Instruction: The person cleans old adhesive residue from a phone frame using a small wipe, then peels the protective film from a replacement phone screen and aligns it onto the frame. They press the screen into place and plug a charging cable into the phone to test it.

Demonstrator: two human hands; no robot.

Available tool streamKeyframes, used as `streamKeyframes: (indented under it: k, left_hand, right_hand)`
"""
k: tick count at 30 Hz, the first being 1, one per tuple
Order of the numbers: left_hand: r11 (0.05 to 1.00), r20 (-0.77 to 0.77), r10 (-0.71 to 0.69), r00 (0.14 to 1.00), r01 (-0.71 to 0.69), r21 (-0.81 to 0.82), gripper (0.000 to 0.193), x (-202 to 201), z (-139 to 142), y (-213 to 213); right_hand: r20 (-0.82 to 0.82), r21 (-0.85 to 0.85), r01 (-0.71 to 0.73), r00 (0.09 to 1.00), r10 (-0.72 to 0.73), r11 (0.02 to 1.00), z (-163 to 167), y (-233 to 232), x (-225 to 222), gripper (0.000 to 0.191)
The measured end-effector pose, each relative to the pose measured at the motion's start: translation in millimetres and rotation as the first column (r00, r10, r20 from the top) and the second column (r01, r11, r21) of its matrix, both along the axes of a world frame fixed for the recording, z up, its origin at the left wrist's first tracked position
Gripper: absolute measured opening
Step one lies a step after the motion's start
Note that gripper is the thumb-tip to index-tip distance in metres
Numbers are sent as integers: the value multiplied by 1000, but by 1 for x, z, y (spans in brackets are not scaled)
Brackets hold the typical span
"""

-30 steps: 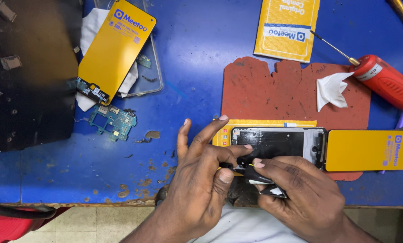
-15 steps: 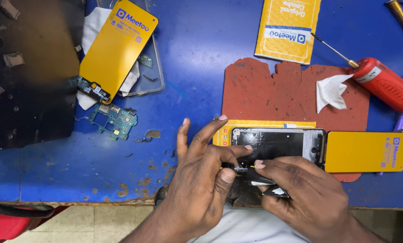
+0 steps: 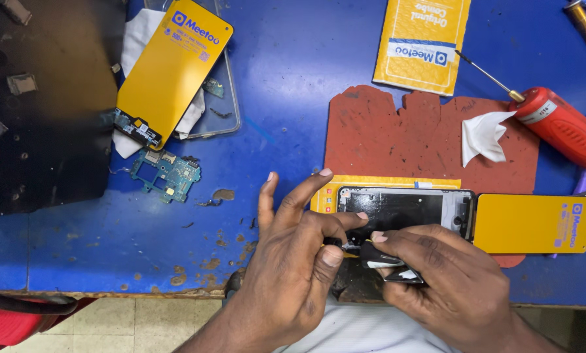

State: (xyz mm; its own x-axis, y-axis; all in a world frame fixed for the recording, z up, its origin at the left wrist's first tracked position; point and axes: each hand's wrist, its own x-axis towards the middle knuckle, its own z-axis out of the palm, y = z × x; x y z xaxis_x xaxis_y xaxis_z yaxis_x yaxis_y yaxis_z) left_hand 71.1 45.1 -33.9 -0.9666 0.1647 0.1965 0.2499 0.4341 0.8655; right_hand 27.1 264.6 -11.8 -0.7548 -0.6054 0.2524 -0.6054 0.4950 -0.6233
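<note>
A phone frame [image 3: 407, 209] with a dark inside lies on the red mat [image 3: 397, 137] near the table's front edge. My left hand [image 3: 293, 268] pinches a small dark part [image 3: 345, 247] at the frame's lower edge, index finger raised. Right beside it, my right hand [image 3: 443, 278] holds a small black-and-white tool [image 3: 388, 261], its thumb pressing at the same spot. A yellow-backed screen [image 3: 535, 223] lies to the right of the frame.
A second yellow-backed screen [image 3: 172, 68] rests on a clear case and white cloth at the back left. A green circuit board [image 3: 167, 173] lies below it. A yellow packet [image 3: 420, 42], a red screwdriver [image 3: 558, 124] and white tissue [image 3: 482, 136] are at the back right. A black mat [image 3: 41, 104] covers the left.
Both hands stay at the frame's lower edge with only slight finger shifts. Nothing else on the table has moved.
</note>
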Motion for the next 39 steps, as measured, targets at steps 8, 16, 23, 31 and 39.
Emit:
streamKeyframes:
  k: [8,16,23,31,39]
  left_hand:
    - [1000,1,1,1000,-1,-7,26,0,0,0]
    - [1000,5,-2,1000,2,-11,25,0,-1,-1]
    - [1000,5,-8,1000,8,-12,25,0,-2,-1]
    - [1000,8,-8,1000,8,-18,26,0,-2,-1]
    - [999,0,-3,1000,3,-34,25,0,-1,-1]
  right_hand:
    - [-34,37,-13,999,14,999,0,3,-1,47]
    - [3,9,-9,1000,9,1000,-1,2,-2,45]
    - [-9,33,-19,1000,19,999,0,4,-3,46]
    - [5,14,-18,1000,18,1000,-1,5,-4,47]
    - [12,30,-68,998,68,997,1,8,-7,47]
